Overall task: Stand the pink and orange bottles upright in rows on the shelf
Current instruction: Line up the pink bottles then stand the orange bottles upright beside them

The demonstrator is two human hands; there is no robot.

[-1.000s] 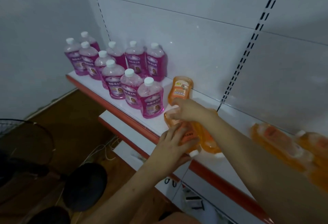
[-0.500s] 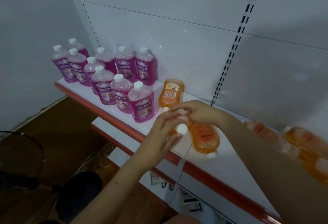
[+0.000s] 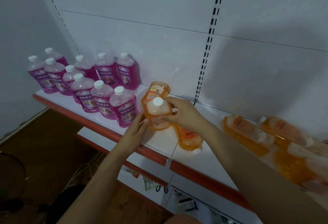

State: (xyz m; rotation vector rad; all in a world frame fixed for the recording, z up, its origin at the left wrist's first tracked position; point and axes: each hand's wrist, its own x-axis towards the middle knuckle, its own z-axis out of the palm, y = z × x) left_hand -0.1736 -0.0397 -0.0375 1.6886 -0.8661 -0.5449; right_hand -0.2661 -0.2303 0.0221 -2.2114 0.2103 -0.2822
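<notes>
Several pink bottles (image 3: 124,110) with white caps stand upright in rows at the left of the white shelf (image 3: 159,145). An orange bottle (image 3: 158,115) is upright near the shelf's front, cap up. My right hand (image 3: 182,112) grips its right side and my left hand (image 3: 137,129) holds its left side. Another orange bottle (image 3: 157,89) lies on its side behind it. A third orange bottle (image 3: 190,138) lies flat with its cap toward the shelf's front edge, partly hidden under my right wrist.
Several more orange bottles (image 3: 246,133) lie on their sides at the right of the shelf, blurred. The shelf has a red front edge (image 3: 195,170). A lower shelf (image 3: 99,135) sticks out beneath. A dark fan and cables sit on the brown floor at the left.
The orange bottle in my hands has been turned from lying on its side to standing with its cap up. The view has shifted slightly to the left.
</notes>
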